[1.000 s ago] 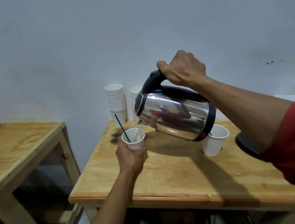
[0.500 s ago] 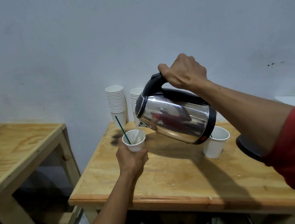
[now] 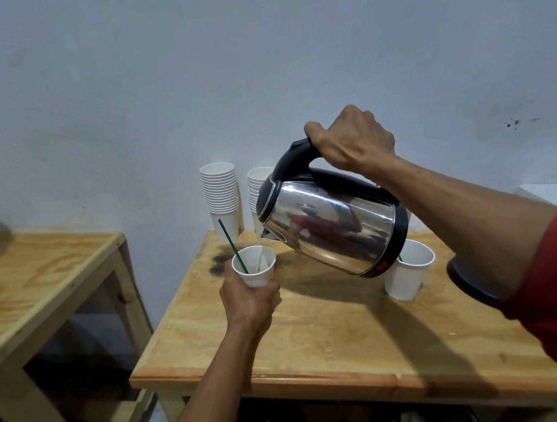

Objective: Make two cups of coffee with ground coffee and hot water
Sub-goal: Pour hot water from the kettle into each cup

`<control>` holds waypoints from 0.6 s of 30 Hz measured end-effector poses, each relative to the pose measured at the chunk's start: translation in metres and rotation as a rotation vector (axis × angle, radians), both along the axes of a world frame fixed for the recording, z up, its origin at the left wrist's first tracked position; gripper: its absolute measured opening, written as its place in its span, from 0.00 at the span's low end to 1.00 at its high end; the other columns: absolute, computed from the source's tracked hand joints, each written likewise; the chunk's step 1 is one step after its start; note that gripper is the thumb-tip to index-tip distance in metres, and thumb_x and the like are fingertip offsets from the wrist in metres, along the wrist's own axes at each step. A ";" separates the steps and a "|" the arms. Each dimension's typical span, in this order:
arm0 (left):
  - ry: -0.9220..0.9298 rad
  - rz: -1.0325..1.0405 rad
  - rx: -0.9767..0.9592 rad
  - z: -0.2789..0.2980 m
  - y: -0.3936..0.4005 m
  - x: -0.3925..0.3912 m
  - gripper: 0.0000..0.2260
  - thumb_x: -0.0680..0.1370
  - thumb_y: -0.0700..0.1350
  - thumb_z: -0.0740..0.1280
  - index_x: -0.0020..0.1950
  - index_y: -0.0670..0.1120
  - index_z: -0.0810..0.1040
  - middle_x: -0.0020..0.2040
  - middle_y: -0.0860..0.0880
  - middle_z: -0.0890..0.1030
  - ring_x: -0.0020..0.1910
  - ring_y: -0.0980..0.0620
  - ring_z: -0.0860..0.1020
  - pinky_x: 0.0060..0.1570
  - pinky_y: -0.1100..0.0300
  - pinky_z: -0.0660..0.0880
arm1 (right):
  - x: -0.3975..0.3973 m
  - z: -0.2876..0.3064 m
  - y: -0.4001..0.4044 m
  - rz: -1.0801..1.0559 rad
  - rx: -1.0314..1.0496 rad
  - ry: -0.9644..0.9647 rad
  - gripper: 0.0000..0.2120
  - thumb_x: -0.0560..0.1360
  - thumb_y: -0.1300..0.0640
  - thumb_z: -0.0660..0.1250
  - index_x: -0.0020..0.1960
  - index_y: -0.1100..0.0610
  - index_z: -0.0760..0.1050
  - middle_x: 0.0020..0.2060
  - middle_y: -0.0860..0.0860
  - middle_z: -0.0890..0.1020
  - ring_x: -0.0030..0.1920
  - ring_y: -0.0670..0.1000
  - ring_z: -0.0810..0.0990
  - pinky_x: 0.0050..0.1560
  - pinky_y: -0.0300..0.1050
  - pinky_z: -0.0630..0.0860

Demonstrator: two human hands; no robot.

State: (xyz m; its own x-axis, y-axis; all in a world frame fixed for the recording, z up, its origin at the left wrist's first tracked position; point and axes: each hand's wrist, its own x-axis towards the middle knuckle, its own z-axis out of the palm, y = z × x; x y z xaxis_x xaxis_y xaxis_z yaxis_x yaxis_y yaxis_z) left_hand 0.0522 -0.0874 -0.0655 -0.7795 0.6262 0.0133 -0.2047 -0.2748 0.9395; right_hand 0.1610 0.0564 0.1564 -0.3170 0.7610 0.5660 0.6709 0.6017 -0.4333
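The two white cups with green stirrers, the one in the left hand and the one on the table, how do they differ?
The held cup is gripped by the left hand above the table, receiving water; the standing cup rests there untouched, partly behind the kettle. Both are white, upright, with green stirrers.

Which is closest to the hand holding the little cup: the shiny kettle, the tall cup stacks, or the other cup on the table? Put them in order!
From the left hand:
1. Kettle, just above and to its right, pouring into the held cup.
2. Cup stacks, behind it by the wall.
3. Other cup, far right, past the kettle.

Silver kettle (image 3: 332,226), white cup (image 3: 257,273), green stirrer (image 3: 231,245)
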 end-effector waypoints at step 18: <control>0.447 0.172 -0.262 -0.016 0.001 -0.010 0.33 0.64 0.39 0.81 0.67 0.46 0.74 0.55 0.52 0.78 0.52 0.51 0.76 0.38 0.72 0.68 | 0.034 0.008 -0.005 0.089 -0.315 0.371 0.27 0.65 0.39 0.60 0.40 0.63 0.81 0.25 0.51 0.81 0.28 0.55 0.74 0.36 0.52 0.73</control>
